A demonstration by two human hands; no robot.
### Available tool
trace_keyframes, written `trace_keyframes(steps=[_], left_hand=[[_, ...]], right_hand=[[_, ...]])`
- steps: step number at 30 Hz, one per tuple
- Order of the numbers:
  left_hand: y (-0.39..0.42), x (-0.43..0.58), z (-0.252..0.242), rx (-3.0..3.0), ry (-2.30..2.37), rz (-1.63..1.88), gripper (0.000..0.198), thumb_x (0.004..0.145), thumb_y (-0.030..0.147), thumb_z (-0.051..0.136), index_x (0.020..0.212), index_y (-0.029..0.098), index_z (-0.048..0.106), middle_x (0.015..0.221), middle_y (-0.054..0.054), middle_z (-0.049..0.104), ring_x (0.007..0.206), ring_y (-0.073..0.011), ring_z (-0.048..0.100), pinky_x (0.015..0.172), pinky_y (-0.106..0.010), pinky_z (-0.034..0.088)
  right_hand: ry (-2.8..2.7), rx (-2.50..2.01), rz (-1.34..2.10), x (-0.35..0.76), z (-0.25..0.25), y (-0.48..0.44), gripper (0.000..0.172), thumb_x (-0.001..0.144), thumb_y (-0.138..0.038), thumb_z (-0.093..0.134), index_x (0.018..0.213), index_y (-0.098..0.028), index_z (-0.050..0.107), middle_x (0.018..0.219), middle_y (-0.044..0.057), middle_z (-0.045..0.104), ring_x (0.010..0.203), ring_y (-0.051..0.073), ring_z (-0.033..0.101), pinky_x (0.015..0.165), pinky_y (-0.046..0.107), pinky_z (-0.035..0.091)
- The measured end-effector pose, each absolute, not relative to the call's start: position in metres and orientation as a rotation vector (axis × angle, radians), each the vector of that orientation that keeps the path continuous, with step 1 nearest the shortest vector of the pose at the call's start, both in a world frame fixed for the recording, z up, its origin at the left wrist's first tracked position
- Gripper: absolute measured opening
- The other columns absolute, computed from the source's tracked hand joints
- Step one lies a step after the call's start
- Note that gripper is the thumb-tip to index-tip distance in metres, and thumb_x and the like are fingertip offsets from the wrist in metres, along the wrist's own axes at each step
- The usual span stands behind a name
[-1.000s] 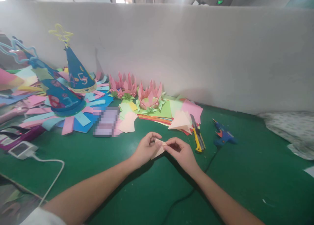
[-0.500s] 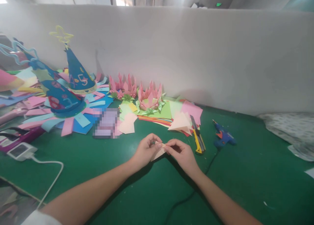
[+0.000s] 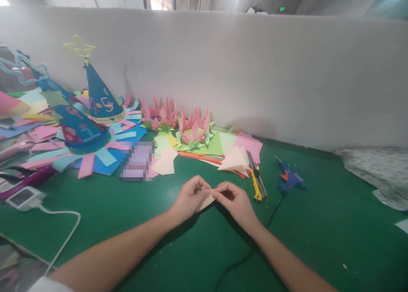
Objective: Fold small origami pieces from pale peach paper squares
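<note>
Pinching a small folded piece of peach paper (image 3: 205, 202) with the left hand (image 3: 188, 200), with the thumb on top and bent fingers behind, and nipping its far right edge with the right hand (image 3: 237, 205) between thumb and fingertips. Brought close together at the fingertips; cannot tell whether quite touching. Held from both sides, probably to steady so small a piece and govern its fold. Placed over the near middle of the green table (image 3: 178, 258), likely for a plain view and free room; hard to tell whether resting on it or lifted.

Reaching in from near left and near right with both forearms, slanting toward each other, with wrists slightly bent and thumb sides showing.

Just beyond, to the left, a loose peach sheet (image 3: 166, 163) beside a phone (image 3: 137, 162); to the right, peach folded paper (image 3: 234, 159) on a stack of coloured sheets (image 3: 214, 144), presumably left within easy reach. Right of the stack, a yellow utility knife (image 3: 256, 179), then a blue glue gun (image 3: 290, 177), perhaps laid aside to avoid crowding. Along the far wall (image 3: 270, 71), pink paper flowers (image 3: 195, 126); far left, blue cone hats (image 3: 102, 98).
</note>
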State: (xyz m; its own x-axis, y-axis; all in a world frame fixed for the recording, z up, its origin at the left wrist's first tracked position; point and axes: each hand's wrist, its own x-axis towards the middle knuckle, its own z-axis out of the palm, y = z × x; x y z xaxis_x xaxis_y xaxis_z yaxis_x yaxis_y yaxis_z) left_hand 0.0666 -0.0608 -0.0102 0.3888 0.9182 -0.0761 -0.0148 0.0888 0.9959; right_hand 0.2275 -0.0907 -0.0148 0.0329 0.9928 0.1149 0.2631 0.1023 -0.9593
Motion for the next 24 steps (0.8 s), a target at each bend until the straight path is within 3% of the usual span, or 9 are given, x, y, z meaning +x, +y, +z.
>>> trace_keyframes(steps=[9, 24], left_hand=[[-0.0625, 0.0670, -0.0083, 1.337, 0.958, 0.870, 0.020, 0.072, 0.032, 0.061, 0.073, 0.016, 0.051, 0.063, 0.003, 0.050, 0.056, -0.0076, 0.041, 0.055, -0.020, 0.031], [-0.0648, 0.0707, -0.0061, 1.051, 0.854, 0.896, 0.034, 0.066, 0.040, 0.071, 0.072, 0.015, 0.048, 0.061, 0.005, 0.052, 0.055, -0.0058, 0.043, 0.053, -0.018, 0.032]], right_hand=[[-1.429, -1.311, 0.947, 0.2266, -0.0192, -0.0909, 0.021, 0.074, -0.035, 0.067, 0.068, -0.018, 0.058, 0.070, 0.001, 0.057, 0.066, 0.014, 0.054, 0.062, 0.025, 0.044], [-1.508, -1.341, 0.838, 0.2271, -0.0238, -0.0919, 0.018, 0.079, -0.033, 0.063, 0.071, -0.019, 0.056, 0.072, 0.001, 0.055, 0.066, 0.014, 0.053, 0.059, 0.025, 0.043]])
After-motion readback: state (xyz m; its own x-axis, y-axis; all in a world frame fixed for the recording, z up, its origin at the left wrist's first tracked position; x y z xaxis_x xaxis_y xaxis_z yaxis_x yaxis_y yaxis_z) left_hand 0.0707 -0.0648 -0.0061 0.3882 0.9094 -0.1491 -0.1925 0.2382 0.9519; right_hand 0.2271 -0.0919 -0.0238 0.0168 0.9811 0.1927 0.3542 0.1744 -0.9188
